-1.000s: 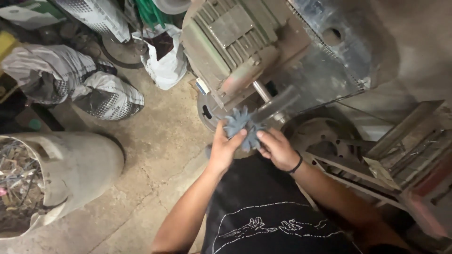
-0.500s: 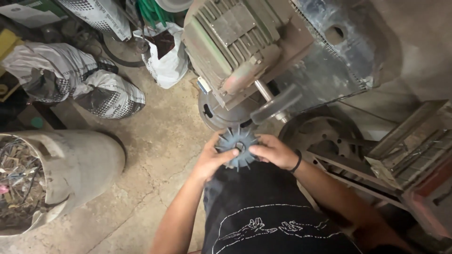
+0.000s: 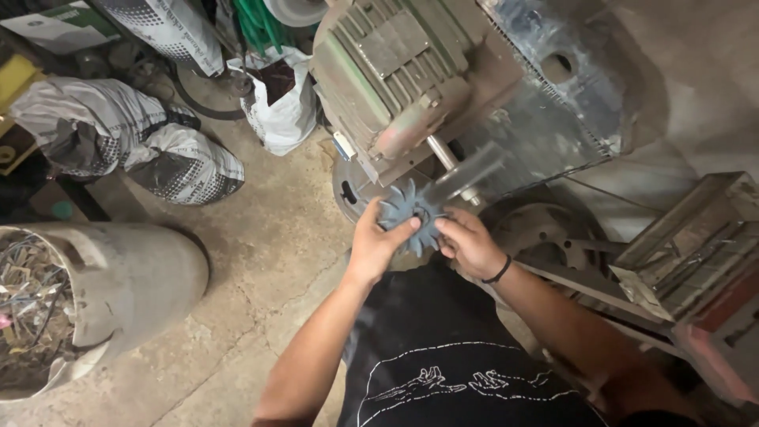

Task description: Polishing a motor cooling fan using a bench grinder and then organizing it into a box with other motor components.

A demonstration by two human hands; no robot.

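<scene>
Lifted since the earlier frame: grey fan impeller (image 3: pixel 413 215), pinched by left hand (image 3: pixel 373 247) and right hand (image 3: pixel 466 243) just below motor (image 3: pixel 387 79) shaft (image 3: pixel 443 155). Probably mid-fitting; aligning the hub next.

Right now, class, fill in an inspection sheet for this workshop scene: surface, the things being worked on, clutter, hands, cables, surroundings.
Surface: bare concrete floor, stained and cracked.
Job's things: grey plastic fan wheel with radial blades, held near the steel shaft of a green ribbed electric motor.
Clutter: filled printed sacks, white plastic bag, grey drum of metal scrap.
Hands: left hand and right hand both grip the fan wheel's rim; black band on the right wrist.
Cables: green hose coil behind the bag.
Surroundings: metal frame pieces at right; round perforated metal cover lies beneath the motor.
</scene>
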